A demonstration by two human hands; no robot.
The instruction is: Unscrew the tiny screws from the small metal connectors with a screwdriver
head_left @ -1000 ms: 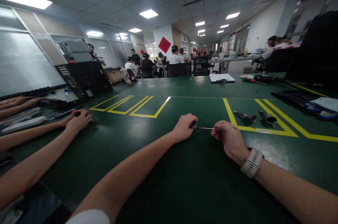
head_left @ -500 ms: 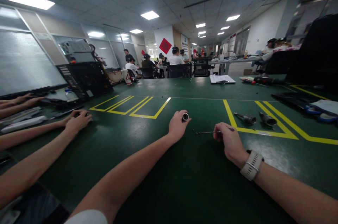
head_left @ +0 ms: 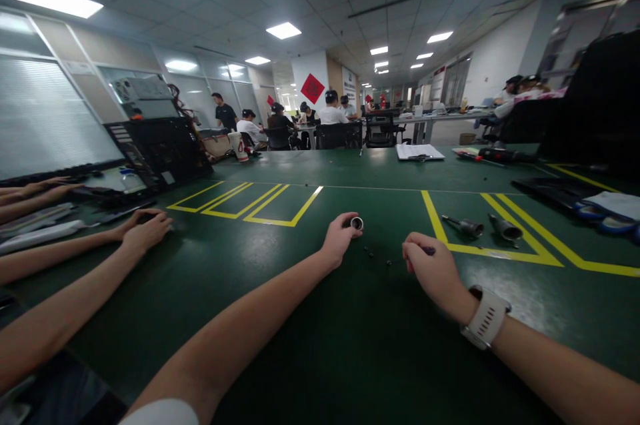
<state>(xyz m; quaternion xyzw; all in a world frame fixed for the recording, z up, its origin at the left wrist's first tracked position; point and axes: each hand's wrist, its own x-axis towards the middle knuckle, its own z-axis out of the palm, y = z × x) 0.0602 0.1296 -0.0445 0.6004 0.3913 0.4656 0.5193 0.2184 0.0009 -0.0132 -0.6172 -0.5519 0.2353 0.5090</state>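
Note:
My left hand [head_left: 338, 241] is closed around a hollow metal cylinder [head_left: 357, 223], its round open end facing me. My right hand [head_left: 431, 263] pinches a thin screwdriver [head_left: 429, 251] with a dark handle, its shaft pointing left just over the green table [head_left: 300, 318]. A tiny dark piece [head_left: 389, 263] is at the shaft's tip; whether it clings there I cannot make out. Between my hands lie several small dark pieces [head_left: 369, 252], perhaps screws. To the right of my right hand, two metal cup-shaped parts with narrow stems, one [head_left: 467, 227] beside the other [head_left: 506, 228], lie within yellow tape.
A co-worker's hands [head_left: 147, 228] rest on the table at left, near a black computer case [head_left: 165, 148]. Papers [head_left: 420, 151] lie at the far edge. Blue-handled scissors [head_left: 605, 215] and a black tray [head_left: 550, 191] are at right.
The screwdriver's tip has drawn back right and slightly down, away from the small pieces. My left hand has shifted slightly right with the cylinder. A standing person in the background has moved left.

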